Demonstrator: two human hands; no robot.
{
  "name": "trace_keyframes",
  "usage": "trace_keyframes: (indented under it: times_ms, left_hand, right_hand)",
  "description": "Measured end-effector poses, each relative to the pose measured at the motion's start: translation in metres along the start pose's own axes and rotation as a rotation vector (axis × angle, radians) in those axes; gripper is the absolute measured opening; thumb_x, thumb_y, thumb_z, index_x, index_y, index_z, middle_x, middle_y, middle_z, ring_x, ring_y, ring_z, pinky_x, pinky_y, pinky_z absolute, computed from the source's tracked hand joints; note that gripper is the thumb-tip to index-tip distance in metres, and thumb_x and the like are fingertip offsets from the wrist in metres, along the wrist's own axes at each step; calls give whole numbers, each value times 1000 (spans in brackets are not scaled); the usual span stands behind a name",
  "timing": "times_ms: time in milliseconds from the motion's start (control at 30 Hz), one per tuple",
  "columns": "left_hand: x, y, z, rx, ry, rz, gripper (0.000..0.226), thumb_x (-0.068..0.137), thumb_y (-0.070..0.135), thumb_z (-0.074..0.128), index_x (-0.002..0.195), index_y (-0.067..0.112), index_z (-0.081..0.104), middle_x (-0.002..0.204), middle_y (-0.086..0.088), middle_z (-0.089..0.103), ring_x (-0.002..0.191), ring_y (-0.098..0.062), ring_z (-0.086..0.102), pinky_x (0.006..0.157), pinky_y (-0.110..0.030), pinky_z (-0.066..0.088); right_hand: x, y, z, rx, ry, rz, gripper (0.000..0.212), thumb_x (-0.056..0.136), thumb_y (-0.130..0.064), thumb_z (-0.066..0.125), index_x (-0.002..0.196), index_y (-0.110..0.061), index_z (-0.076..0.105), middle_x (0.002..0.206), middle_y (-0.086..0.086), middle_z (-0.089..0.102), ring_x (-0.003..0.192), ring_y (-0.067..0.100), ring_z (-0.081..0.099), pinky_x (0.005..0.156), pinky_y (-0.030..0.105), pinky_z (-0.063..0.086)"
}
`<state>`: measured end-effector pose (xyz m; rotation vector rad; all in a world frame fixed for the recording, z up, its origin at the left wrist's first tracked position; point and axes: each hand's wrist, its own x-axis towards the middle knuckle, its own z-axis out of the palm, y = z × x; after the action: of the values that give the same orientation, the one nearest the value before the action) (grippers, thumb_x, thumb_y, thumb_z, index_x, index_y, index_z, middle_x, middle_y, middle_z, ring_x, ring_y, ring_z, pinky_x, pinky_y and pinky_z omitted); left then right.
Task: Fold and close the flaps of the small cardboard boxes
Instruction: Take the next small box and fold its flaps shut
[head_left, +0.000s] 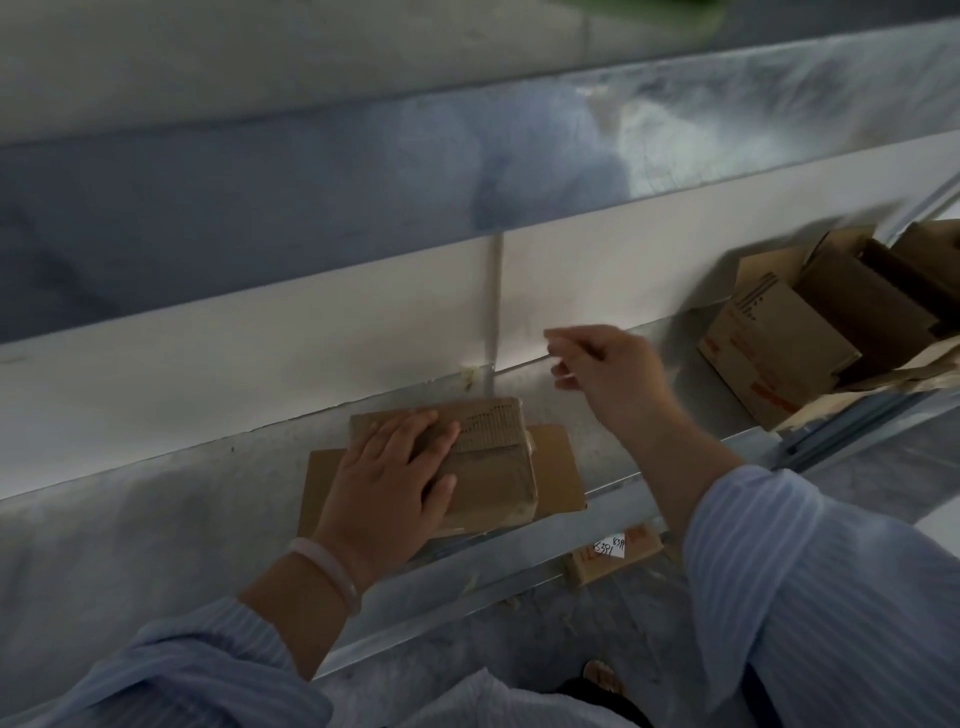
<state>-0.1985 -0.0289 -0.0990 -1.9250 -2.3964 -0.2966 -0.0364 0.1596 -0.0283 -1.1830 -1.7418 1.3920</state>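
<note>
The left hand lies flat, fingers straight, pressing the top of the small cardboard box. The right hand hovers beyond it, blurred; its grip cannot be determined. The box sits on a cardboard sheet on the metal shelf. The board is likely light and easily creased: hold flaps near their edges.

The left hand lies palm down, fingers straight and slightly spread, with a pale bracelet on its wrist. The right hand is raised farther forward, its fingers curled and blurred; whether they pinch anything cannot be told. Bare forearms reach out of pale blue striped sleeves.
</note>
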Motion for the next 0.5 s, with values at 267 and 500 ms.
trace_keyframes:
  times_ms: [267, 500]
  left_hand:
    - [-1, 0, 2, -11, 16, -5, 52, 92, 48, 35, 136, 25, 50, 139, -2, 49, 126, -21, 43, 110, -41, 34]
    - [-1, 1, 0, -27, 10, -9, 52, 93, 48, 35, 137, 25, 50, 139, -1, 48, 127, -22, 43, 109, -43, 35]
  right_hand:
    - [-25, 32, 33, -620, -149, -206, 18, 93, -19, 59, 106, -18, 71, 101, 0, 68, 90, 13, 60, 85, 24, 48]
    - [-46, 61, 32, -744, -190, -387, 42, 94, -38, 41, 121, -18, 66, 104, 6, 56, 90, 24, 58, 76, 33, 52]
